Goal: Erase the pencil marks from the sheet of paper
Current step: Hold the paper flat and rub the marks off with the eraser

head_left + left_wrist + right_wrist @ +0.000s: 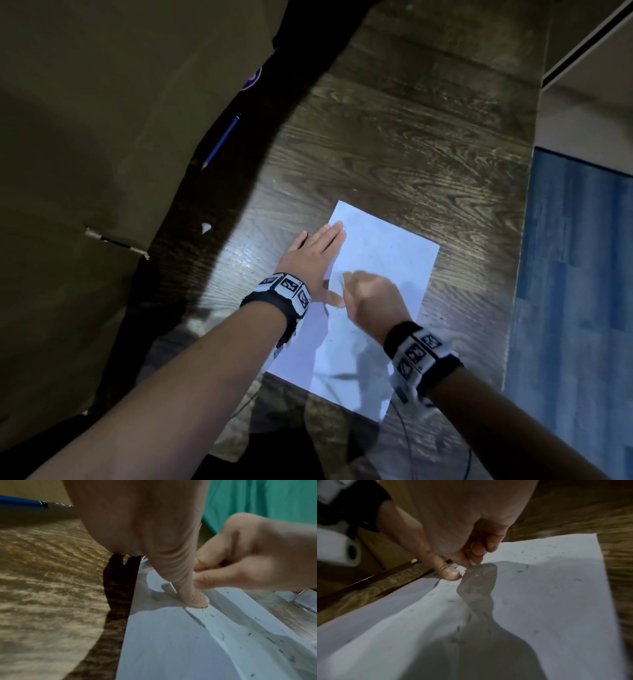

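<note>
A white sheet of paper [387,253] lies on the dark wooden table [411,137], slightly buckled and dotted with dark specks [271,639]. My left hand [320,257] lies flat on the sheet's left edge with its fingers straight. Its thumb [197,599] presses the paper [171,649] down. My right hand [346,286] hovers just beside that thumb, fingers curled, and pinches a small pale eraser [471,561] whose tip touches the paper [556,601]. The eraser is mostly hidden by the fingers [479,550].
A blue pencil [221,142] lies in shadow at the back left, beside a large cardboard box [85,154]. A small white scrap [206,227] sits left of the sheet. The table's right edge drops to a blue floor [575,274]. A thin cable [407,438] runs near the front.
</note>
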Tool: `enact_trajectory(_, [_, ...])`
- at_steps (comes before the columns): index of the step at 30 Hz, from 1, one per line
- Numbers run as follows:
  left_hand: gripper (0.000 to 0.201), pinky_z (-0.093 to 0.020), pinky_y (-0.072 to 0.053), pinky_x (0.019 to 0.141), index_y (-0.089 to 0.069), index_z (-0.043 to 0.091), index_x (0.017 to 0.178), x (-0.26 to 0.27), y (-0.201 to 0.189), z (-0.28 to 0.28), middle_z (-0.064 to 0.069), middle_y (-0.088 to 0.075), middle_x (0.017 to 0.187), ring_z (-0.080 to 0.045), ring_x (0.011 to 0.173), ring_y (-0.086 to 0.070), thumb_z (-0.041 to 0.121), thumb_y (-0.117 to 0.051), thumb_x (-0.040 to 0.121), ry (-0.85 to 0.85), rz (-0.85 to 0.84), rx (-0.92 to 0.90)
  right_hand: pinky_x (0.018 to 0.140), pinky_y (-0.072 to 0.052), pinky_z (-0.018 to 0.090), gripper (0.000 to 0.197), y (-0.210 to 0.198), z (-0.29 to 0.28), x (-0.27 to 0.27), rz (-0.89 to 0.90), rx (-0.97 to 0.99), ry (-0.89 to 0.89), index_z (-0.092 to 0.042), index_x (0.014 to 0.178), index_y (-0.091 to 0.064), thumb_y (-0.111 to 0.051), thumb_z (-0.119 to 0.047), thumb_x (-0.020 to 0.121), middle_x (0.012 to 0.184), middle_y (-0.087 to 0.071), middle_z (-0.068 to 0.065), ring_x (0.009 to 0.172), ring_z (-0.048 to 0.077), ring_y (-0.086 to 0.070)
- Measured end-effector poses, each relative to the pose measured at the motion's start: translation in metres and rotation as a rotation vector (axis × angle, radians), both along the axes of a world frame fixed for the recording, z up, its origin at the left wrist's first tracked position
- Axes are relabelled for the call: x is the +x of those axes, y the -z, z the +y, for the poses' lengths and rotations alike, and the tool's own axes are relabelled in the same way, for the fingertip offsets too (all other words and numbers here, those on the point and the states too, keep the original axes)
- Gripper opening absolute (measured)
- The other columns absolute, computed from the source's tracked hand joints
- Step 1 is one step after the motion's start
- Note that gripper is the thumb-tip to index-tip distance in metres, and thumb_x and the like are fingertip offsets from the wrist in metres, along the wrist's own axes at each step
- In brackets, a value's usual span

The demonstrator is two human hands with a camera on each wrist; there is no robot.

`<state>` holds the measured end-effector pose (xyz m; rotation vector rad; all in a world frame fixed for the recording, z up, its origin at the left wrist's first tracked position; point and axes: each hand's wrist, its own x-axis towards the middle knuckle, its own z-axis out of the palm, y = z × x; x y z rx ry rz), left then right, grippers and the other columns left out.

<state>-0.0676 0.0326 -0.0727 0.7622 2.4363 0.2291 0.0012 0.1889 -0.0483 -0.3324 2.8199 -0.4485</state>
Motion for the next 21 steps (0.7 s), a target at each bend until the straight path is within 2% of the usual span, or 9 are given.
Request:
enact_trajectory(2, [0.133,-0.039,0.006,0.123,0.014,0.020,0.159,0.001,0.001,0.001,0.010,0.025,0.164,-0.009,0.152,0.017,0.076,-0.068,0.071,-0.004,0.008,0.004,0.042,-0.023,0.027,0.015,0.003,0.005,0.005,0.022,0.007,-0.060,-0.013,0.062,-0.048,-0.050,-0.009,0.076,0.055,-0.044,0.005,0.043,0.030,-0.045])
enact_trajectory(4, [0.133,-0.039,0.007,0.122,0.013,0.021,0.159,0.000,0.003,0.001,0.011,0.025,0.164,-0.008,0.152,0.018,0.076,-0.069,0.070,-0.010,0.001,0.011,0.045,-0.027,0.029,0.020,0.001,0.008,-0.009,0.006,0.065,-0.063,-0.013,0.061,-0.050,-0.056,-0.011,0.080,0.056,-0.049,0.007,0.048,0.032,-0.051])
enact_trajectory(7, [0.132,-0.039,0.008,0.122,0.014,0.021,0.159,0.000,0.003,0.000,0.011,0.026,0.164,-0.008,0.151,0.019,0.078,-0.066,0.071,0.002,-0.003,-0.006,0.057,-0.037,0.034,0.029,-0.004,0.008,-0.049,-0.021,0.092,0.096,-0.017,0.068,-0.047,-0.045,-0.026,0.095,0.071,-0.058,0.010,0.067,0.032,-0.056])
enact_trajectory(9, [0.132,-0.040,0.008,0.123,0.016,0.020,0.159,0.000,0.002,0.000,0.010,0.027,0.163,-0.008,0.151,0.019,0.079,-0.065,0.072,0.011,-0.012,-0.017,0.057,-0.034,0.032,0.025,-0.004,0.005,-0.062,-0.012,0.128,0.130,-0.017,0.071,-0.045,-0.042,-0.026,0.095,0.072,-0.053,0.007,0.070,0.033,-0.056])
enact_trajectory(11, [0.132,-0.040,0.008,0.123,0.015,0.020,0.159,0.000,0.002,0.000,0.010,0.027,0.163,-0.008,0.151,0.019,0.078,-0.066,0.072,0.010,-0.015,-0.010,0.055,-0.032,0.031,0.021,-0.002,0.002,-0.057,-0.017,0.146,0.119,-0.014,0.073,-0.050,-0.044,-0.020,0.092,0.072,-0.053,0.006,0.067,0.033,-0.056])
enact_trajectory(13, [0.133,-0.040,0.008,0.123,0.014,0.020,0.159,0.000,0.002,0.000,0.010,0.025,0.164,-0.009,0.152,0.018,0.077,-0.068,0.071,-0.003,-0.009,0.005,0.050,-0.030,0.030,0.016,0.001,-0.001,-0.032,-0.005,0.111,0.083,-0.010,0.071,-0.055,-0.048,-0.012,0.086,0.067,-0.055,0.008,0.058,0.033,-0.055])
enact_trajectory(15, [0.133,-0.041,0.007,0.123,0.014,0.019,0.159,0.000,0.003,0.000,0.009,0.024,0.165,-0.009,0.152,0.017,0.076,-0.068,0.071,-0.007,-0.002,0.012,0.046,-0.026,0.028,0.010,0.000,0.000,-0.001,-0.007,0.050,0.065,-0.011,0.068,-0.053,-0.051,-0.008,0.077,0.061,-0.051,0.007,0.049,0.032,-0.051])
enact_trajectory(18, [0.134,-0.042,0.004,0.124,0.010,0.020,0.160,0.001,0.005,0.000,0.009,0.020,0.166,-0.010,0.153,0.015,0.078,-0.068,0.068,-0.016,0.020,0.027,0.047,-0.025,0.025,0.016,0.001,0.006,0.026,-0.085,0.052,0.044,-0.013,0.065,-0.052,-0.059,-0.011,0.079,0.063,-0.053,0.005,0.049,0.031,-0.054])
enact_trajectory(21, [0.134,-0.042,0.002,0.125,0.007,0.020,0.160,0.002,0.007,0.000,0.010,0.018,0.166,-0.009,0.153,0.013,0.077,-0.071,0.067,-0.031,0.027,0.033,0.047,-0.031,0.029,0.025,-0.001,0.011,0.009,-0.072,0.016,0.069,-0.018,0.062,-0.041,-0.055,-0.014,0.082,0.060,-0.051,0.007,0.051,0.033,-0.051])
